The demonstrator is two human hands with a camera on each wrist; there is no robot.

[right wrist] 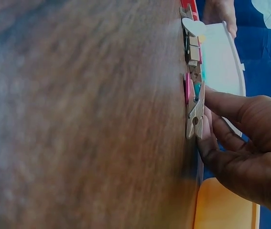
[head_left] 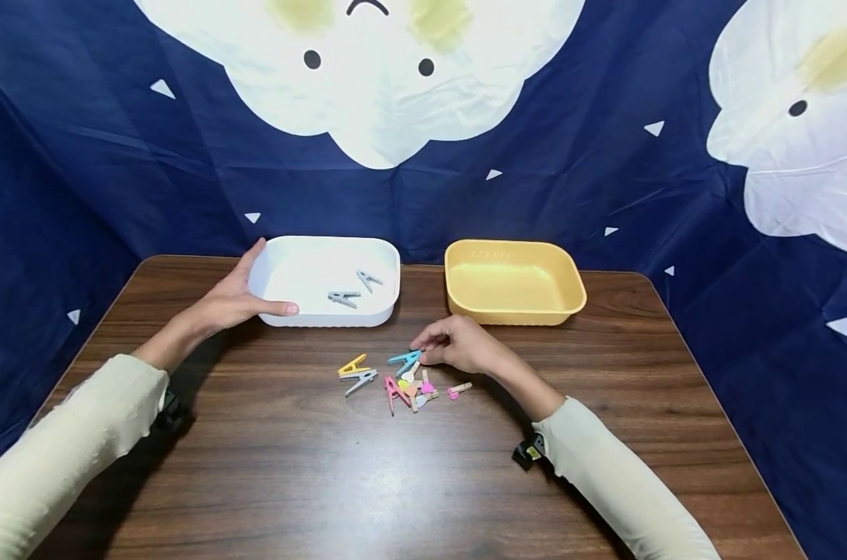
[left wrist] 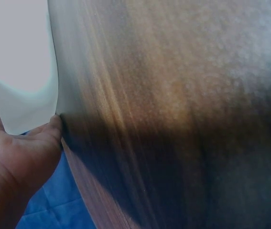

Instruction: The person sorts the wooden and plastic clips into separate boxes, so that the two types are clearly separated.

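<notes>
My left hand (head_left: 237, 302) holds the left end of the white tray (head_left: 293, 315), thumb along the front wall and fingers toward the back corner. Two grey clothespins (head_left: 343, 298) lie inside it. Over the table, my right hand (head_left: 461, 344) has its fingertips beside a blue clothespin (head_left: 404, 358); a firm pinch does not show. In the right wrist view, a small wooden clothespin (right wrist: 195, 114) partly covers the fingertips. Close by lie a yellow clothespin (head_left: 354, 364), another grey clothespin (head_left: 358, 379), a pink clothespin (head_left: 393, 391) and several small wooden heart clothespins (head_left: 426, 383).
A yellow tray (head_left: 514, 318) stands at the back right, just beyond my right hand. The brown wooden table (head_left: 311, 482) reaches back to a dark blue curtain (head_left: 199, 179) with white clouds. Black wrist straps (head_left: 528, 451) sit at both sleeves.
</notes>
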